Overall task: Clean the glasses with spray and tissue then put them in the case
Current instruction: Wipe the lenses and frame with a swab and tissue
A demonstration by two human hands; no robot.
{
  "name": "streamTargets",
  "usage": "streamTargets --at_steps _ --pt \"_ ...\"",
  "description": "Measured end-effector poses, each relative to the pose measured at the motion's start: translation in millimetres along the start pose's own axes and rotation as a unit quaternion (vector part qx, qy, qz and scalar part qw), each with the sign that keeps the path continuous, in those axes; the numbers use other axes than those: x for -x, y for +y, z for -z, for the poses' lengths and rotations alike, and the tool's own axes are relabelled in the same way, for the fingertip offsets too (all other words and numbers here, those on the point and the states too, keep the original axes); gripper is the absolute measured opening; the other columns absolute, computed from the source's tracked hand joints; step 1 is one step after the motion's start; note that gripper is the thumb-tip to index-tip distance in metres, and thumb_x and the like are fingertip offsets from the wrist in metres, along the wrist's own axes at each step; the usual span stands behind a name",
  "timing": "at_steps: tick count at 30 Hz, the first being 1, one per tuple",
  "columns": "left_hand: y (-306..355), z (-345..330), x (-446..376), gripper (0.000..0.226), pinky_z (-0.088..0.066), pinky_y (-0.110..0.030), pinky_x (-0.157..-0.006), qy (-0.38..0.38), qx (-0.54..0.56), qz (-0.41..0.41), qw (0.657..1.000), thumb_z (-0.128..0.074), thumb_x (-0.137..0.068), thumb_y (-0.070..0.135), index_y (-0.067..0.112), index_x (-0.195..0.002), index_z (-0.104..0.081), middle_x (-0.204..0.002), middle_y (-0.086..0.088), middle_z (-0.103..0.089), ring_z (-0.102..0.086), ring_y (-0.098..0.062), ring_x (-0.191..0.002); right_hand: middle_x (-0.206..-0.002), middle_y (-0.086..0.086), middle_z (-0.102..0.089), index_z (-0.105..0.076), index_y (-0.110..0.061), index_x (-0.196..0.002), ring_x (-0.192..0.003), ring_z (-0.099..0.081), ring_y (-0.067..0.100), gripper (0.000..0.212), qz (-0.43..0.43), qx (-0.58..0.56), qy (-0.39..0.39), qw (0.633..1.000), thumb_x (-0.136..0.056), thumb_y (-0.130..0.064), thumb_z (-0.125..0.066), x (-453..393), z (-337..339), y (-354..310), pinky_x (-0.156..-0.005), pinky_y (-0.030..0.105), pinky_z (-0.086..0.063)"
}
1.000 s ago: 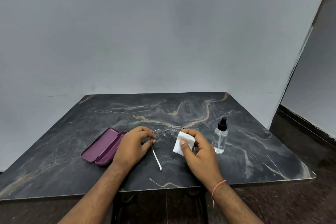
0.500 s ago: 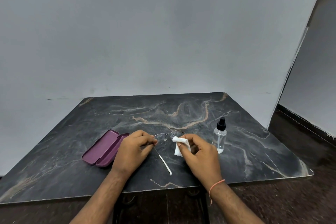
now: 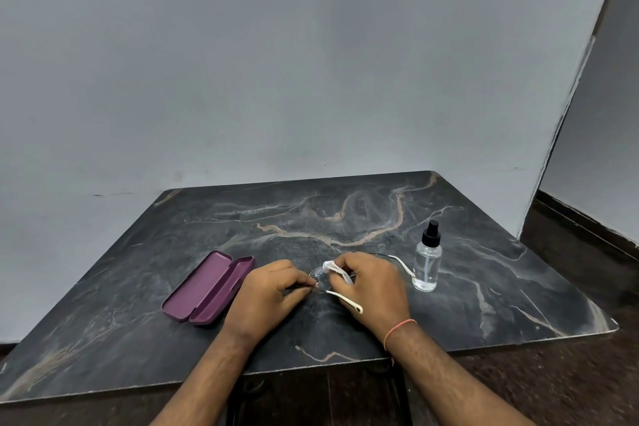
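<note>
Thin-framed glasses [image 3: 320, 279] with white temple arms lie low over the dark marble table [image 3: 345, 218], between my two hands. My left hand [image 3: 268, 294] pinches the frame at its left side. My right hand [image 3: 371, 287] holds a bunched white tissue [image 3: 328, 266] and presses it onto a lens. One white temple sticks out toward me under my right hand, the other curves out to the right near the spray bottle [image 3: 428, 261]. The purple glasses case [image 3: 209, 287] lies open to the left of my left hand.
The clear spray bottle with a black nozzle stands upright just right of my right hand. A grey wall rises behind the table. The table's front edge runs under my forearms, and dark floor shows to the right.
My right hand has shifted left and turned over the glasses, with the tissue now bunched on the lens. The glasses have turned, so the second white temple shows near the bottle.
</note>
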State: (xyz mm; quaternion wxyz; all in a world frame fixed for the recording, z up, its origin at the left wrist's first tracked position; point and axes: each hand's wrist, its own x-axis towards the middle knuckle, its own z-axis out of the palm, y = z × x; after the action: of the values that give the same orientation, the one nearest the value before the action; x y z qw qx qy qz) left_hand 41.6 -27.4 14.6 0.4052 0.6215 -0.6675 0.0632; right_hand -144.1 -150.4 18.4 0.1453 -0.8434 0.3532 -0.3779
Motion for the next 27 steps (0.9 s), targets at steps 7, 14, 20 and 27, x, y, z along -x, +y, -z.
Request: streamTargets --at_steps 7,14,20,27 --pt "-4.2 -3.0 0.2 0.018 -0.061 -0.025 -0.073 0.0 0.002 -0.015 1.0 -0.094 -0.085 0.012 0.023 -0.098 -0.086 -0.092 0.015 -0.077 -0.073 0.003 -0.085 -0.09 -0.01 -0.071 -0.08 -0.038 -0.105 -0.088 -0.069 0.01 0.046 0.053 0.028 -0.071 0.996 -0.088 -0.066 -0.048 3.7 2.9 -0.5 -0.076 0.036 -0.056" --pt "-0.6 -1.8 -0.5 0.021 -0.06 -0.019 -0.073 0.015 -0.006 -0.019 1.0 -0.096 -0.08 0.004 0.018 -0.093 -0.087 -0.088 0.011 -0.079 -0.073 0.002 -0.081 -0.078 -0.005 -0.061 -0.078 -0.032 -0.096 -0.075 -0.062 0.011 0.04 0.118 0.039 -0.114 0.986 -0.093 -0.061 -0.051 5.2 4.0 0.5 -0.064 0.036 -0.05" --pt "2.1 -1.3 -0.8 0.017 -0.062 -0.022 -0.073 0.016 -0.008 -0.03 0.999 -0.096 -0.081 0.007 0.018 -0.092 -0.088 -0.088 0.011 -0.08 -0.076 0.0 -0.081 -0.089 -0.004 -0.065 -0.081 -0.033 -0.106 -0.087 -0.069 0.015 0.032 0.062 0.048 -0.068 0.995 -0.102 -0.051 -0.056 1.2 0.8 -0.9 -0.073 0.039 -0.055" --pt "2.7 -2.9 -0.5 0.018 -0.063 -0.023 -0.077 0.013 -0.017 -0.037 0.999 -0.095 -0.082 0.006 0.017 -0.095 -0.088 -0.091 0.011 -0.082 -0.078 -0.002 -0.085 -0.087 -0.012 -0.066 -0.083 -0.04 -0.11 -0.085 -0.066 0.007 0.026 0.065 -0.029 -0.107 0.992 -0.1 -0.055 -0.065 0.6 6.7 -2.4 -0.07 0.031 -0.049"
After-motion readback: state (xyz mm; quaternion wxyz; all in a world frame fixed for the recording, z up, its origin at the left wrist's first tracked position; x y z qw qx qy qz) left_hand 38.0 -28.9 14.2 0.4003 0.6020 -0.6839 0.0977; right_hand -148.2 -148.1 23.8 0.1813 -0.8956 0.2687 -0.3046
